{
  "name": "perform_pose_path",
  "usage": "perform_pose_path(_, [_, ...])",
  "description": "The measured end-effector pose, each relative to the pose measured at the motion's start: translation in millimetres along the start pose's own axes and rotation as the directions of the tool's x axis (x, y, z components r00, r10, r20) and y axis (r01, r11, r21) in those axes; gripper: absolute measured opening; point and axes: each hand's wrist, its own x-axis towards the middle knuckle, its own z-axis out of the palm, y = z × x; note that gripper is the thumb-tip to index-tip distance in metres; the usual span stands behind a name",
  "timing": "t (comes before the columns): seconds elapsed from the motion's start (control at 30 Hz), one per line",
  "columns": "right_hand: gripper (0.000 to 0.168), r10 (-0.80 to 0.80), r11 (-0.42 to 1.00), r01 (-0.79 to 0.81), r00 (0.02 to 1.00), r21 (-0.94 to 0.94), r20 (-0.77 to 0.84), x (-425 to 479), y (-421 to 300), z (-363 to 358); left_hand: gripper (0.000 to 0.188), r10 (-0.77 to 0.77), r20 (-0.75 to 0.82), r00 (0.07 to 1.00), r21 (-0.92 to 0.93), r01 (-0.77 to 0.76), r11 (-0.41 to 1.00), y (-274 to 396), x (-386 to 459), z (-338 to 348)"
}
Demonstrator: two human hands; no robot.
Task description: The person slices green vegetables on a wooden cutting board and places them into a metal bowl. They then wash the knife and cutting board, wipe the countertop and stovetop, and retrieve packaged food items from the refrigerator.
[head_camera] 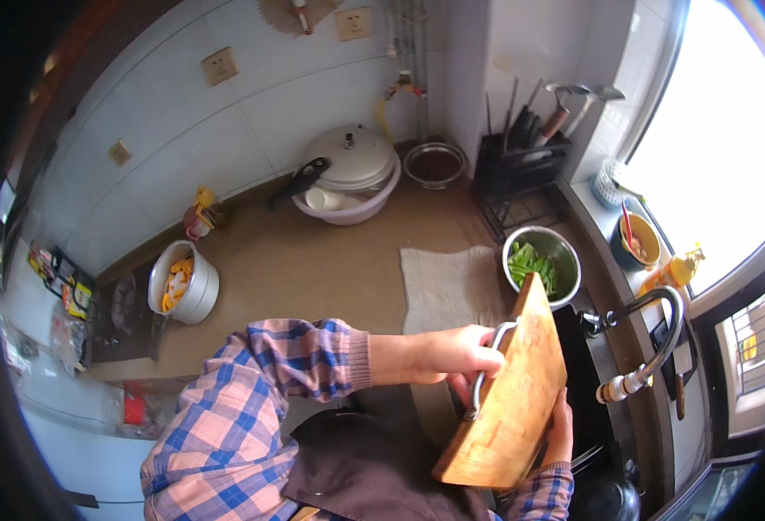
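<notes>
A wooden cutting board (pixel 522 397) is tilted on edge before me, over the black sink (pixel 584 384). My left hand (pixel 474 358) grips the metal handle (pixel 492 365) on the board's side. My right hand (pixel 559 426) holds the board's right edge, its fingers partly hidden behind the wood. Just beyond the board's upper end stands a steel bowl (pixel 574 264) of cut green vegetables (pixel 533 262). A beige cloth (pixel 451 283) lies flat on the counter, left of that bowl.
A curved faucet (pixel 672 312) rises right of the sink. Farther back are a pressure cooker (pixel 350 156) in a pink basin (pixel 363 211), a wire-rimmed basket (pixel 434 166) and a black utensil rack (pixel 519 163). A white pot (pixel 203 293) with orange pieces stands left on the counter (pixel 291 267).
</notes>
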Motion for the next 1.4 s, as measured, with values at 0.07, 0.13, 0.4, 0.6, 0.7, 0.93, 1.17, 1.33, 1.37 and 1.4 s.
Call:
perform_pose_path(0.07, [0.055, -0.145, 0.984, 0.141, 0.989, 0.109, 0.031, -4, -10, -1, 0.03, 0.053, 0.003, 0.999, -0.07, -0.053, 0.996, 1, 0, -4])
perform_pose_path(0.13, [0.054, -0.112, 0.981, 0.116, 0.993, 0.158, -0.031, -30, -19, 14, 0.031, 0.077, -0.011, 0.997, -0.155, -0.078, 0.985, -7, -6, -16])
perform_pose_path(0.4, [0.057, -0.212, 0.977, 0.21, 0.951, -0.03, -0.224, -2, 13, 19, 0.056, 0.33, -0.014, 0.944, -0.215, -0.325, 0.921, -35, -2, -37])
perform_pose_path(0.6, [0.053, -0.171, 0.938, 0.225, 0.962, 0.264, -0.211, 14, 44, 25, 0.052, 0.407, 0.038, 0.913, -0.586, -0.31, 0.749, -58, -3, -48])
perform_pose_path(0.7, [0.045, -0.176, 0.913, 0.226, 0.969, 0.339, -0.172, 10, 57, 23, 0.057, 0.464, 0.03, 0.885, -0.724, -0.301, 0.62, -70, -7, -44])
perform_pose_path(0.93, [0.042, -0.073, 0.915, 0.12, 0.988, 0.386, -0.135, -3, 53, 12, 0.081, 0.654, 0.076, 0.753, 0.133, -0.658, 0.741, -70, -13, -28])
perform_pose_path(1.17, [0.055, -0.146, 0.831, 0.254, 0.958, 0.495, -0.246, -53, 44, 69, 0.032, 0.365, -0.281, 0.888, -0.162, -0.419, 0.894, -108, -40, -48])
perform_pose_path(1.33, [0.056, -0.262, 0.711, 0.232, 0.963, 0.664, -0.056, -62, 45, 79, 0.048, 0.544, -0.46, 0.702, -0.154, -0.666, 0.73, -74, -95, -14])
perform_pose_path(1.37, [0.058, -0.198, 0.748, 0.123, 0.979, 0.653, 0.042, -100, 26, 99, 0.052, 0.63, -0.534, 0.564, -0.088, -0.778, 0.622, -67, -112, -6])
perform_pose_path(1.4, [0.059, -0.268, 0.738, 0.197, 0.963, 0.645, 0.012, -132, 25, 102, 0.054, 0.738, -0.427, 0.523, 0.009, -0.813, 0.582, -55, -125, 3])
